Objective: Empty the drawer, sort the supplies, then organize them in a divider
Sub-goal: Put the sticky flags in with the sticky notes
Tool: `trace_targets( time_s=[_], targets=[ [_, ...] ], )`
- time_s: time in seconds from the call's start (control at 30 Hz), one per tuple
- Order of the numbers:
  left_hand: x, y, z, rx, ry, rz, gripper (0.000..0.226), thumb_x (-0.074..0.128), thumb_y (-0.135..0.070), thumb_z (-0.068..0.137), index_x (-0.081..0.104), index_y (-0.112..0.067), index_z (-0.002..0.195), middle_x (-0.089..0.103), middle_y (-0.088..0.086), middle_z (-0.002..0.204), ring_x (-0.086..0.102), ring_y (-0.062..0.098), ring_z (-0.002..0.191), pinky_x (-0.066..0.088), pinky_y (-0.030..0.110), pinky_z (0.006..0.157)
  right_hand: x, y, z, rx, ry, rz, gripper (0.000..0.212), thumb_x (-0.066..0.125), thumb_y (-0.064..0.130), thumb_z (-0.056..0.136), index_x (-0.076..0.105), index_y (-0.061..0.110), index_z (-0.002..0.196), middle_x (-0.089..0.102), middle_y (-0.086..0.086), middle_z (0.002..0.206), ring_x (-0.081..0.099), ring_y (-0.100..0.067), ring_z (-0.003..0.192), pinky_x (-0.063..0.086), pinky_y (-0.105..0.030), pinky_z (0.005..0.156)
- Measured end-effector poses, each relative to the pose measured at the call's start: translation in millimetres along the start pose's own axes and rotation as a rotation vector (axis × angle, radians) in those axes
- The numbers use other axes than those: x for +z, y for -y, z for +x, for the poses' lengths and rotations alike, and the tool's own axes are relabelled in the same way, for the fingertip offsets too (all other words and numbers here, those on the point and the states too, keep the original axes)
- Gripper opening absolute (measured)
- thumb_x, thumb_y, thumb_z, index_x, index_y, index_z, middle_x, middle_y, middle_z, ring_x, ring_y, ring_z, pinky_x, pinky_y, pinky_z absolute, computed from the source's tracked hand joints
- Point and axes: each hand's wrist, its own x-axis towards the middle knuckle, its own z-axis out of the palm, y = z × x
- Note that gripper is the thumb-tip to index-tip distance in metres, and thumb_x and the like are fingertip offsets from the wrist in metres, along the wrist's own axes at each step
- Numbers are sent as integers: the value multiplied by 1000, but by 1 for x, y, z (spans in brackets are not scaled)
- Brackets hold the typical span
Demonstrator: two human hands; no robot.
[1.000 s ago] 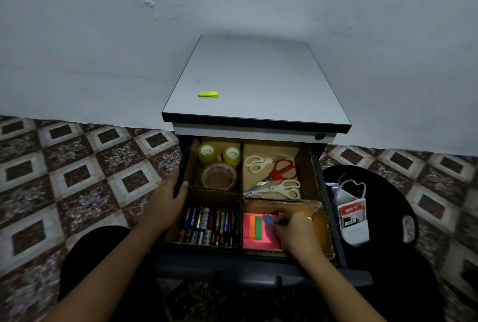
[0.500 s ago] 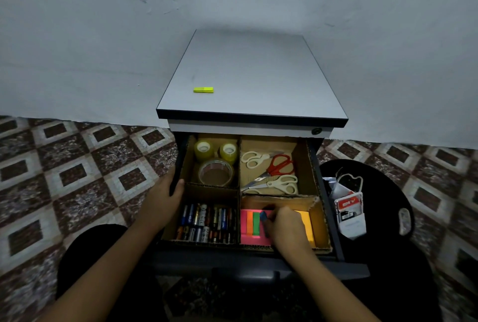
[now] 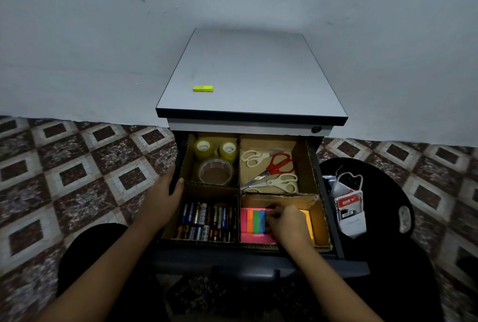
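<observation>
Blue strip (image 3: 262,221) now lies beside green strip (image 3: 256,222).

Red-handled scissors (image 3: 279,165), pink sticky notes (image 3: 254,238), brown-and-white diamond-patterned floor (image 3: 85,179).

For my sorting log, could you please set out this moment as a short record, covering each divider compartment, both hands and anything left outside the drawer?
Far-left compartment: three tape rolls
Far-right compartment: three pairs of scissors
Near-left compartment: batteries in rows
Near-right compartment: sticky notes in several colours
Left hand: grips the drawer by its left wall
Right hand: fingertips at the blue strip; grip unclear
Cabinet top: one yellow-green strip
</observation>
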Motion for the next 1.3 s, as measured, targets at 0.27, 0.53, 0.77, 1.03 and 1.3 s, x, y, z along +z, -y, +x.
trace_targets(
  time_s=[0.27,0.53,0.77,1.03,1.3],
  targets=[
    [0,3,1,-10,10,-13,55,40,-32,99,24,-17,149,38,12,148,36,27,135,33,40,108,0,0,0,2,11,18,19,54,13,93,73,14,93,68,0,80,58,-8,68,38,-10,48],
    [0,6,2,11,14,7,55,41,-32,99,24,-16,149,37,12,148,35,26,136,33,40,109,-6,6,-5,-83,-83,64,21,58,21,92,68,15,109,69,-1,107,61,-10,89,39,-9,65],
    [-5,-2,8,184,-123,101,47,50,-18,96,41,-3,139,45,18,134,45,30,123,35,28,92,-34,51,-12,-384,-101,144,22,57,25,92,65,20,111,64,6,102,53,-2,89,40,-9,70],
    [-48,-50,67,436,-336,142,35,48,-24,92,60,-2,116,54,17,102,57,31,89,50,42,76,-76,135,35,-617,-188,144,29,62,25,89,65,14,116,67,0,102,57,-6,92,46,-18,84],
    [-64,-96,146,378,-196,282,37,48,-20,96,52,-8,130,49,18,127,45,34,119,38,42,100,-73,199,115,-662,-197,-19,30,56,21,92,63,11,119,65,-9,113,59,-22,104,46,-32,90]
  ],
)
